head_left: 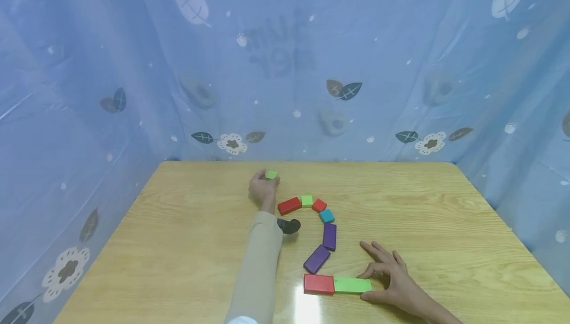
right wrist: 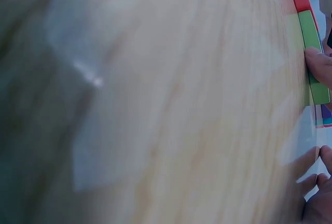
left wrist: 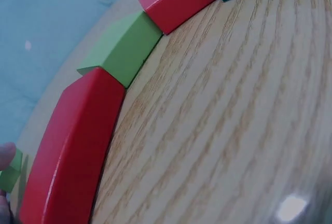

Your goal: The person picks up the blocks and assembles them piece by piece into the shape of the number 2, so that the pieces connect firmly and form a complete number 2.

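At the far side of the table, my left hand [head_left: 263, 188] pinches a small green block [head_left: 271, 174]. Just right of that forearm, a red block [head_left: 290, 206] starts a curved row. Along it follow another green block [head_left: 307, 201], a small red block [head_left: 319, 206], a blue block [head_left: 327, 216] and two purple blocks [head_left: 329, 237]. Near the front, my right hand [head_left: 394, 282] has thumb and index finger on the right end of a long green block [head_left: 352, 285], which lies end to end with a front red block [head_left: 318, 284].
The wooden table [head_left: 178, 245] backs onto a blue patterned curtain [head_left: 285, 67], which also hangs at both sides. A black wrist camera [head_left: 290, 226] juts from the left sleeve, inside the curve of blocks.
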Tool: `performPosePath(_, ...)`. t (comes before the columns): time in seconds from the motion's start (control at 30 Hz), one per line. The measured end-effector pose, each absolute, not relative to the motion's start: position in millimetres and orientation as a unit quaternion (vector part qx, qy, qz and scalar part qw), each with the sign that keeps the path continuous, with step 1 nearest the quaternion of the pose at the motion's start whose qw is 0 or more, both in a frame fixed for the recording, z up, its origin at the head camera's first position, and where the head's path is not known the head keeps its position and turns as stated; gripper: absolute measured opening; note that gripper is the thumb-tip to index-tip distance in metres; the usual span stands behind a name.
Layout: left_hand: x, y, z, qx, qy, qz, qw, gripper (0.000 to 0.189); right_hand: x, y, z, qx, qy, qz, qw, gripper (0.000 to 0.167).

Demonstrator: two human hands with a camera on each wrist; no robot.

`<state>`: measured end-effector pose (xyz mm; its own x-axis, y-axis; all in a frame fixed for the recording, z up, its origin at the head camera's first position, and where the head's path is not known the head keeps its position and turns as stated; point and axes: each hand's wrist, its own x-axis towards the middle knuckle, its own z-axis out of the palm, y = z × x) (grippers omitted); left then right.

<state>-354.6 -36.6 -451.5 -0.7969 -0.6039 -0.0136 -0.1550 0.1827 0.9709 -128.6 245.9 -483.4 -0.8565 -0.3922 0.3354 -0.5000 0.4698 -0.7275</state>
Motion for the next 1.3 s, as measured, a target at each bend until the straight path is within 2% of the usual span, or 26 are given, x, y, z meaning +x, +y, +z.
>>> performPosePath(0.3,-350.3,-46.1,-455.2,0.260,-0.746,-0.577,0.207,0.041,-128.9,239.9,-483.2,0.261,-0.852,0.450,0.047,0.023)
performPosePath(0.53,-350.2,-55.9,-443.7,0.261,-0.748,-0.578,0.196,0.036,-130.0,237.9,-481.1,0.270,-0.854,0.440,0.058,0.024)
performPosePath(0.87,-356.7,-79.8,-409.7,0.175,-0.648,-0.715,0.197,0.037,-131.4,241.3,-480.7,0.268,-0.859,0.432,0.062,0.025)
performPosePath(1.03,-348.9,-89.9,-409.5,0.154,-0.635,-0.737,0.171,0.040,-129.3,242.4,-481.9,0.261,-0.861,0.433,0.059,0.026)
performPosePath(1.3,-327.2,-104.3,-403.6,0.093,-0.677,-0.709,0.174,0.037,-128.1,243.7,-484.8,0.261,-0.860,0.433,0.070,0.028)
